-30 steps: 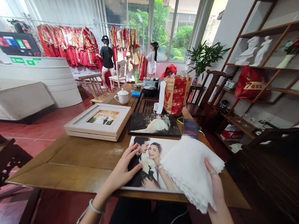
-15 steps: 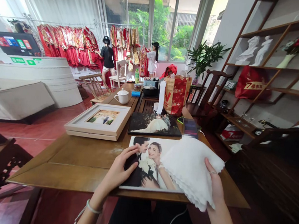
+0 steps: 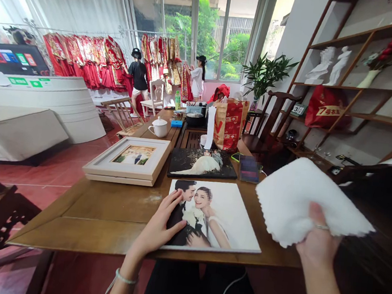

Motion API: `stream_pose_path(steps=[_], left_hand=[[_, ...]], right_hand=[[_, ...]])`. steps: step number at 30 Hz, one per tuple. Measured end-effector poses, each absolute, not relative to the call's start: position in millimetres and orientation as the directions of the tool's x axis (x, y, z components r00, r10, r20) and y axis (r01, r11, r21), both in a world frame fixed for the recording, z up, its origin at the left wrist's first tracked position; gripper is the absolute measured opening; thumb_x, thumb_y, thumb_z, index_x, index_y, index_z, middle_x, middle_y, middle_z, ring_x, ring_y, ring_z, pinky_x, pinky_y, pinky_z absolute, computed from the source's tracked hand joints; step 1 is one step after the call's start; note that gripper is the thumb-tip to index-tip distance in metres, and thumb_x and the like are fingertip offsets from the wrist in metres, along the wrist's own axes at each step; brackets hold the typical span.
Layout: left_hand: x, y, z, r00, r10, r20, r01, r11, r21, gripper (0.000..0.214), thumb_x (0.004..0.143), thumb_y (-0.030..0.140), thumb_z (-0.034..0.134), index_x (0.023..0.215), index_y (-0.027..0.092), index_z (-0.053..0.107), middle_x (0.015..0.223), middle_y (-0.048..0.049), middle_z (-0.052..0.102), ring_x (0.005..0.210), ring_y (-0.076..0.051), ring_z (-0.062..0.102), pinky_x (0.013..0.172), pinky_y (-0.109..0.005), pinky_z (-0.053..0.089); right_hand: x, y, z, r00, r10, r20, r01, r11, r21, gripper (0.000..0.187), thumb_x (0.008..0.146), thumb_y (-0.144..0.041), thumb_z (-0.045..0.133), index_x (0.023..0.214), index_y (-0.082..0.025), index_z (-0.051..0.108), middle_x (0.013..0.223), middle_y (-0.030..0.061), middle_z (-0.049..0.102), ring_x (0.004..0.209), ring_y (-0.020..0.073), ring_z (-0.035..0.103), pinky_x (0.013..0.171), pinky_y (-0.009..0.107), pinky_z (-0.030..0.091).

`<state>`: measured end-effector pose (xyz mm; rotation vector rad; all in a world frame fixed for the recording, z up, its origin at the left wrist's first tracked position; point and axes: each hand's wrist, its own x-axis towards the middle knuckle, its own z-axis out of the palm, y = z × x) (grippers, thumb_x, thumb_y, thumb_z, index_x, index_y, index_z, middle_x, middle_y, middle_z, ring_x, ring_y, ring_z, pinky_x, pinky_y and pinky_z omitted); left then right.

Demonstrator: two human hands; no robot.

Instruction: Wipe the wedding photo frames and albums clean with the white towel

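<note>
A wedding photo panel (image 3: 240,218) lies face up near the front edge of the wooden table (image 3: 104,207). My left hand (image 3: 164,223) rests on the panel's left side, fingers spread over the dark suit in the picture. Out to the right, my right hand (image 3: 319,241) grips a white cloth (image 3: 293,196) with a scalloped edge, its thumb on top. The cloth is raised off the panel, beside the table's right side. Just behind the panel lies a darker photo panel (image 3: 201,164) showing a white gown.
White picture frames (image 3: 127,158) lie stacked at the left. Further back stand a white lidded cup (image 3: 159,127), a red and tan paper bag (image 3: 228,125) and a phone (image 3: 250,169). Shelves (image 3: 358,116) rise at the right. Two people stand by the clothes rack.
My right hand has lifted the white cloth off the panel and carried it to the right, uncovering the panel's right side. My left hand stays on the panel.
</note>
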<state>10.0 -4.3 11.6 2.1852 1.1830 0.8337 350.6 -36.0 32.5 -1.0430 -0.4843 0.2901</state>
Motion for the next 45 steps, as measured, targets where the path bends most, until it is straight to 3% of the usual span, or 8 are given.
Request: stream_pose_path(steps=[3, 6, 10, 17, 27, 33, 38, 45], left_hand=[[10, -5, 13, 0.423, 0.868, 0.262, 0.55, -0.475, 0.687, 0.057, 0.089, 0.036, 0.053, 0.142, 0.025, 0.036, 0.154, -0.0076, 0.027, 0.143, -0.025, 0.021, 0.117, -0.047, 0.019], [10, -5, 13, 0.426, 0.866, 0.262, 0.553, -0.479, 0.682, 0.058, 0.088, 0.036, 0.055, 0.142, 0.026, 0.036, 0.154, -0.0076, 0.028, 0.143, -0.025, 0.022, 0.116, -0.048, 0.02], [9, -5, 14, 0.443, 0.853, 0.277, 0.549, -0.502, 0.668, 0.059, 0.088, 0.036, 0.056, 0.143, 0.027, 0.036, 0.154, -0.0071, 0.029, 0.143, -0.026, 0.022, 0.116, -0.049, 0.021], [10, -4, 14, 0.452, 0.852, 0.264, 0.56, -0.501, 0.659, 0.06, 0.088, 0.036, 0.056, 0.144, 0.028, 0.034, 0.155, -0.0062, 0.027, 0.143, -0.027, 0.021, 0.116, -0.051, 0.02], [9, -3, 13, 0.458, 0.846, 0.273, 0.562, -0.513, 0.649, 0.059, 0.088, 0.036, 0.055, 0.143, 0.028, 0.035, 0.154, -0.0061, 0.027, 0.143, -0.027, 0.021, 0.116, -0.05, 0.02], [8, -3, 11, 0.441, 0.853, 0.277, 0.571, -0.505, 0.647, 0.06, 0.088, 0.038, 0.055, 0.144, 0.029, 0.034, 0.154, -0.006, 0.027, 0.143, -0.027, 0.022, 0.116, -0.05, 0.021], [7, -3, 10, 0.446, 0.847, 0.288, 0.561, -0.515, 0.648, 0.061, 0.088, 0.037, 0.055, 0.144, 0.029, 0.033, 0.154, -0.0053, 0.027, 0.143, -0.027, 0.021, 0.116, -0.05, 0.02], [7, -4, 13, 0.462, 0.845, 0.269, 0.561, -0.513, 0.649, 0.06, 0.089, 0.036, 0.054, 0.144, 0.029, 0.033, 0.155, -0.0048, 0.024, 0.144, -0.027, 0.019, 0.116, -0.049, 0.02]], right_hand=[[352, -38, 36, 0.534, 0.62, 0.574, 0.416, 0.398, -0.818, 0.045, 0.061, -0.024, 0.073, 0.105, -0.021, 0.068, 0.119, 0.0039, 0.066, 0.119, 0.0297, 0.054, 0.109, 0.044, 0.035], [340, -39, 24, -0.011, 0.828, 0.561, 0.588, 0.459, -0.666, 0.041, 0.066, -0.018, 0.063, 0.105, -0.024, 0.07, 0.12, 0.0045, 0.065, 0.121, 0.0295, 0.053, 0.111, 0.048, 0.03], [320, -32, 7, -0.317, 0.816, 0.483, 0.717, 0.54, -0.442, 0.053, 0.063, -0.006, 0.053, 0.112, -0.021, 0.065, 0.128, 0.008, 0.06, 0.128, 0.0288, 0.044, 0.111, 0.052, 0.026], [314, -17, 11, -0.356, 0.842, 0.406, 0.815, 0.492, -0.307, 0.075, 0.056, -0.001, 0.045, 0.128, -0.021, 0.055, 0.136, 0.0066, 0.053, 0.133, 0.0254, 0.038, 0.111, 0.051, 0.025], [284, 32, 30, -0.336, 0.908, 0.252, 0.877, 0.399, -0.269, 0.076, 0.061, -0.002, 0.045, 0.135, -0.021, 0.049, 0.145, 0.0082, 0.042, 0.138, 0.0267, 0.027, 0.112, 0.054, 0.016], [277, -30, 29, -0.481, 0.849, 0.217, 0.822, 0.523, -0.226, 0.091, 0.052, -0.001, 0.043, 0.14, -0.027, 0.043, 0.149, 0.0021, 0.036, 0.141, 0.0258, 0.02, 0.113, 0.055, 0.012], [283, -93, 30, -0.586, 0.788, 0.191, 0.742, 0.616, -0.265, 0.091, 0.059, -0.002, 0.048, 0.144, -0.033, 0.033, 0.15, -0.0017, 0.032, 0.14, 0.0274, 0.022, 0.115, 0.052, 0.013], [290, -23, 36, -0.437, 0.885, 0.157, 0.837, 0.465, -0.288, 0.086, 0.058, -0.002, 0.046, 0.14, -0.029, 0.042, 0.149, 0.0011, 0.036, 0.14, 0.0252, 0.024, 0.113, 0.052, 0.015]])
